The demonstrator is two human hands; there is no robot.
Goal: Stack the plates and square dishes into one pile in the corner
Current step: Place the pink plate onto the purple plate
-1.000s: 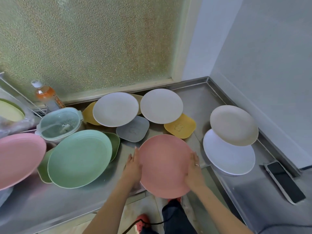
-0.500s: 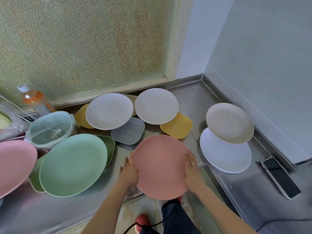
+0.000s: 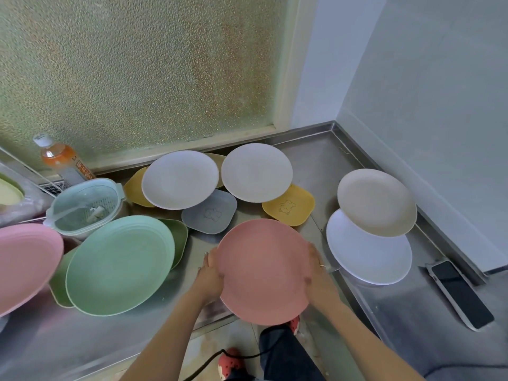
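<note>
A round pink plate [image 3: 264, 270] is held over the counter's front edge, my left hand [image 3: 210, 273] gripping its left rim and my right hand [image 3: 317, 270] its right rim. Behind it lie a grey square dish [image 3: 210, 214] and a yellow square dish [image 3: 288, 209]. Two pale round plates [image 3: 180, 178] [image 3: 257, 171] sit further back, partly over other yellow dishes [image 3: 133, 188]. On the right, a beige plate [image 3: 376, 202] overlaps a white plate [image 3: 368, 254]. A large green plate [image 3: 118, 264] rests on green dishes [image 3: 178, 240] at the left.
A steel counter [image 3: 313, 160] meets the walls in the back right corner. A phone [image 3: 460, 292] lies at the right. A lidded strainer container [image 3: 83, 207], an orange drink bottle [image 3: 61, 159] and another pink plate [image 3: 24, 264] stand at the left.
Both hands have kept their grip on the pink plate, which has barely moved. The view has drifted a little to the right and back.
</note>
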